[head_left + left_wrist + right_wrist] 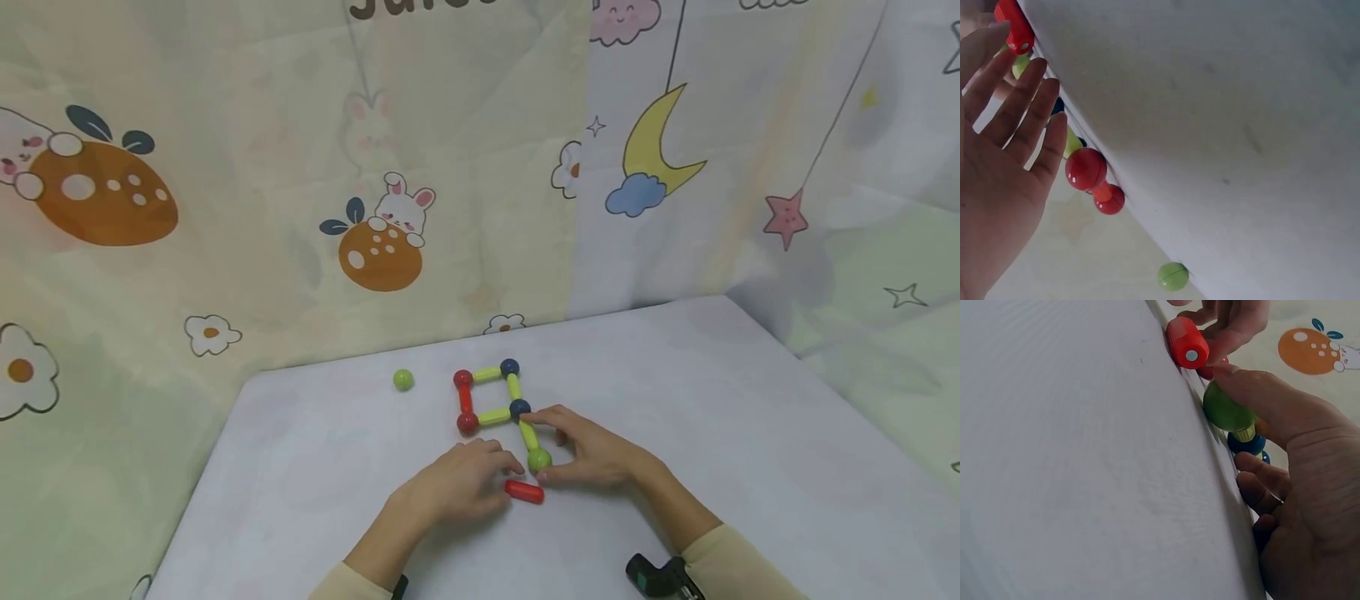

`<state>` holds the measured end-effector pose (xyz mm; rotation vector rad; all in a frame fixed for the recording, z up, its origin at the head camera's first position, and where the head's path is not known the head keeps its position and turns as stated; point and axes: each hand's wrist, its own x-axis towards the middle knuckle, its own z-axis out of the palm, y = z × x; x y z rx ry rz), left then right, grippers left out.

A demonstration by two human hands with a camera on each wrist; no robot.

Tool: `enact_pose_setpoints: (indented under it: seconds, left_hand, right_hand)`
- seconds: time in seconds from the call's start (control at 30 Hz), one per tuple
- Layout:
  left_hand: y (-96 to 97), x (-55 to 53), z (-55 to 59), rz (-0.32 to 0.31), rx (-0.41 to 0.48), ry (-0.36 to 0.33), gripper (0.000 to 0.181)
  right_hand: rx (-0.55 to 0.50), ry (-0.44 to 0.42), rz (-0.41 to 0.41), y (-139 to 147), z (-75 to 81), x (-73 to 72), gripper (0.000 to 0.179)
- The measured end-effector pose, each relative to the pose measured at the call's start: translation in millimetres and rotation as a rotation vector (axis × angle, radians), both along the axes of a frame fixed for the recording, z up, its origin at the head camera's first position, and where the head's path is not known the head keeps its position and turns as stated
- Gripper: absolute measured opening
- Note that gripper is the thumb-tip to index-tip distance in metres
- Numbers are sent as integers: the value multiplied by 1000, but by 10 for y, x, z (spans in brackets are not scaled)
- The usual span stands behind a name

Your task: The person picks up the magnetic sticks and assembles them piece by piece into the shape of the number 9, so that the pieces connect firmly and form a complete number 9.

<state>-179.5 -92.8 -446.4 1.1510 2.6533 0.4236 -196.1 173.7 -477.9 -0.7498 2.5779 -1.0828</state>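
A flat figure of magnetic balls and rods lies on the white table [315, 467]. Its square has two red balls [467, 423], two blue balls [520, 408], one red rod and several yellow-green rods. From the near blue ball another yellow-green rod [528, 434] runs to a green ball [539, 460]. My right hand [600, 450] holds this tail, thumb against the green ball and index finger at the blue one. Beside a loose red rod [524, 492] is my left hand [468, 483], fingers extended, thumb close to the rod; whether it touches is unclear.
A loose green ball [403, 380] sits left of the square, towards the back of the table. Behind the table hangs a cloth [480, 208] printed with rabbits, flowers and a moon. Black wrist devices [660, 577] are worn near the sleeves.
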Motion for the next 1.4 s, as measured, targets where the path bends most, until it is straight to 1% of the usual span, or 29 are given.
enact_pose_setpoints:
  seconds: [0.13,0.23,0.43,0.57,0.67,0.77,0.87,1.0,1.07,1.13,1.27,1.33,1.4]
  left_hand:
    - [27,15,12,2,-8,10,32]
    - [61,28,24,-5,-22,20,30]
    - [131,29,27,-9,-88,91,25]
    - [151,11,14,-18,-96,108,21]
    - [149,3,12,-21,-92,99,19]
    - [118,8,34,-6,-87,78,18]
    - [58,17,73,27,-78,67,16]
    - [-18,-7,102,77,-59,53,13]
    - [-38,-26,104,105,-54,28,13]
    - [-47,-39,98,124,-47,-11,15]
    - [-45,-52,77,133,-36,-69,18]
    - [-43,-56,61,132,-29,-71,17]
    - [-39,-54,56,128,-25,-57,16]
  right_hand:
    - [1,7,-7,3,-7,-10,80]
    - [-5,-3,-9,4,-12,-12,80]
    - [-14,-6,-7,-12,-10,-6,80]
    - [-12,14,-3,-14,-22,-2,80]
    - [-7,16,-8,-14,-30,1,81]
    - [-3,8,-17,-19,-31,3,81]
    - [-3,4,-25,-22,-19,7,81]
    - [2,-3,-32,-1,-7,13,83]
    - [-2,-13,-34,8,-5,19,84]
    - [-6,-25,-41,9,-6,24,83]
    - [-24,-28,-51,-6,-20,41,81]
    - [-36,-21,-56,-18,-20,46,80]
    - [-42,-13,-61,-28,-22,48,80]
